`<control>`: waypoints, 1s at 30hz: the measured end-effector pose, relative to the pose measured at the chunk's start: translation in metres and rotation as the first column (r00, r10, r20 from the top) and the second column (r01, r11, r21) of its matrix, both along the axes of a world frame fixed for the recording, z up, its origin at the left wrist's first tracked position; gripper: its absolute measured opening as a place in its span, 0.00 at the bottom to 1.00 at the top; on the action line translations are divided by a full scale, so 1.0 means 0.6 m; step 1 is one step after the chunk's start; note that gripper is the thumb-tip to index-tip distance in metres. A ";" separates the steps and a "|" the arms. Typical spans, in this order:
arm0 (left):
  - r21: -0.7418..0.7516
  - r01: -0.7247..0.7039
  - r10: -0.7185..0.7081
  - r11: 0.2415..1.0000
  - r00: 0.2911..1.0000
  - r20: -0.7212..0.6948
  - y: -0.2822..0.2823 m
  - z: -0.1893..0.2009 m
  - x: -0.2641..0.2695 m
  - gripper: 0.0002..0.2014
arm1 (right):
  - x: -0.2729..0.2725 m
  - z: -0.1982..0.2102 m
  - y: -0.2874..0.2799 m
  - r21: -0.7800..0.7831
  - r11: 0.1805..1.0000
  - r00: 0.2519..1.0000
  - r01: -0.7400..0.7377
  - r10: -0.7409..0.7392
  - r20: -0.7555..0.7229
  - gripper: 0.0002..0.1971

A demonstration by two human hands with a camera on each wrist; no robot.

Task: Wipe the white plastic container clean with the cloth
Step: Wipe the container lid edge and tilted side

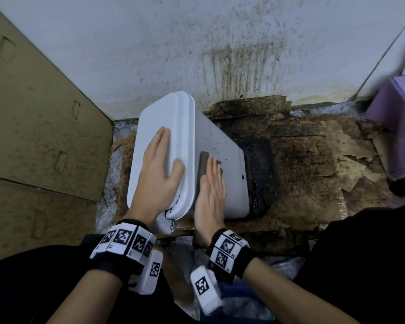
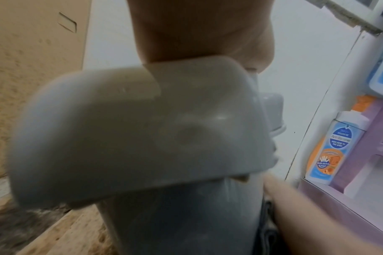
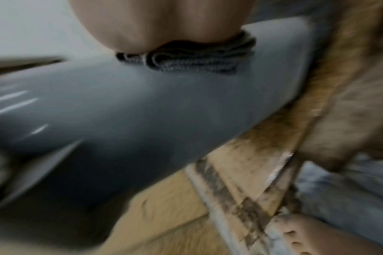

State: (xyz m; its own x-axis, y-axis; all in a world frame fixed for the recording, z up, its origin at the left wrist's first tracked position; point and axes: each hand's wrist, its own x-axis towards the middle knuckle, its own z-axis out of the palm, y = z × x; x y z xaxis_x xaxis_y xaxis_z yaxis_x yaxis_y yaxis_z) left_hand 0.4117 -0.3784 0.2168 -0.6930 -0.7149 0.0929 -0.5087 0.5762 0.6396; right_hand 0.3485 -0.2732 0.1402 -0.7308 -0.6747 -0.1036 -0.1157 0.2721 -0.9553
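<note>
White plastic container (image 1: 222, 157) lies on its side at centre of the head view, lidded end toward 9 o'clock, base toward 3 o'clock, resting on stained, torn cardboard (image 1: 313, 160) on the floor. Dark specks scattered on its upturned side wall. Grey cloth (image 1: 204, 164), folded, sits on that wall just beside the lid rim. Right hand (image 1: 211, 190) lies flat on the cloth, fingers straight and together, pressing it to the plastic; no curled grip. Left hand (image 1: 159, 164) rests flat on the lid (image 1: 150, 118), fingers extended toward 12 o'clock, thumb out toward the rim; open, clasping nothing. At 12 o'clock, a white wall (image 1: 150, 43) with dark streaks. At 9 o'clock, a brown cardboard box (image 1: 33, 113). At 3 o'clock, a purple box (image 1: 395, 127). The left wrist view shows a bottle (image 2: 330, 146) with blue and orange label.
</note>
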 end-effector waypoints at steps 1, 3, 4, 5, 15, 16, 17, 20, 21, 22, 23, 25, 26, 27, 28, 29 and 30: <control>0.001 -0.001 0.001 1.000 1.000 -0.001 0.000 0.000 0.001 0.33 | 0.000 0.000 0.003 -0.015 1.000 1.000 -0.011 0.011 -0.026 0.28; 0.002 0.000 0.000 1.000 1.000 -0.004 0.001 0.001 0.002 0.33 | -0.008 -0.012 0.012 -0.046 0.998 0.995 -0.044 0.040 -0.093 0.27; 0.003 0.002 -0.002 1.000 1.000 -0.007 0.002 0.001 0.002 0.33 | -0.014 -0.021 0.018 -0.061 0.996 0.991 -0.064 0.056 -0.125 0.27; 0.005 0.004 -0.004 1.000 1.000 -0.009 0.002 0.001 0.002 0.33 | -0.021 -0.030 0.023 -0.077 0.994 0.986 -0.084 0.072 -0.149 0.27; 0.035 0.005 -0.004 0.999 0.999 -0.034 0.003 0.003 0.001 0.33 | -0.096 -0.190 0.079 0.102 0.994 0.998 -0.029 0.023 0.062 0.27; 0.039 0.006 -0.005 0.999 0.999 -0.036 0.004 0.003 0.001 0.33 | -0.102 -0.205 0.084 0.143 0.990 0.992 -0.014 -0.004 0.126 0.25; 0.042 0.005 -0.003 0.999 0.999 -0.039 0.004 0.004 0.001 0.33 | -0.105 -0.213 0.088 0.175 0.985 0.984 -0.007 -0.025 0.176 0.24; 0.052 0.002 0.001 0.999 0.998 -0.055 0.005 0.005 -0.001 0.33 | -0.109 -0.219 0.087 0.202 0.979 0.965 0.025 -0.077 0.253 0.26; 0.054 0.002 0.001 0.999 0.998 -0.057 0.006 0.006 -0.002 0.33 | -0.109 -0.217 0.084 0.205 0.978 0.959 0.041 -0.096 0.266 0.26; 0.053 0.002 0.001 0.999 0.998 -0.057 0.006 0.006 -0.002 0.33 | -0.108 -0.216 0.079 0.215 0.975 0.955 0.053 -0.112 0.276 0.26; 0.051 0.001 0.002 0.999 0.999 -0.054 0.005 0.006 -0.001 0.33 | -0.107 -0.213 0.073 0.232 0.971 0.951 0.064 -0.129 0.280 0.26; 0.050 -0.007 0.010 0.999 0.999 -0.045 0.002 0.005 0.002 0.33 | -0.103 -0.208 0.061 0.270 0.958 0.949 0.093 -0.167 0.267 0.28; 0.048 -0.014 0.016 0.999 0.999 -0.041 0.000 0.004 0.004 0.33 | -0.101 -0.203 0.057 0.282 0.954 0.950 0.099 -0.175 0.258 0.30; 0.046 -0.018 0.020 0.999 0.999 -0.038 -0.001 0.004 0.005 0.33 | -0.099 -0.195 0.053 0.290 0.952 0.950 0.101 -0.178 0.256 0.33; 0.044 -0.015 0.017 0.999 0.999 -0.035 0.000 0.004 0.004 0.33 | -0.098 -0.186 0.049 0.292 0.951 0.950 0.102 -0.180 0.256 0.34; 0.040 -0.009 0.010 0.999 0.999 -0.033 0.002 0.004 0.002 0.33 | -0.096 -0.175 0.044 0.285 0.953 0.949 0.103 -0.180 0.259 0.33; 0.035 -0.002 0.003 0.999 1.000 -0.031 0.004 0.005 0.000 0.33 | -0.092 -0.162 0.039 0.265 0.959 0.947 0.103 -0.176 0.268 0.32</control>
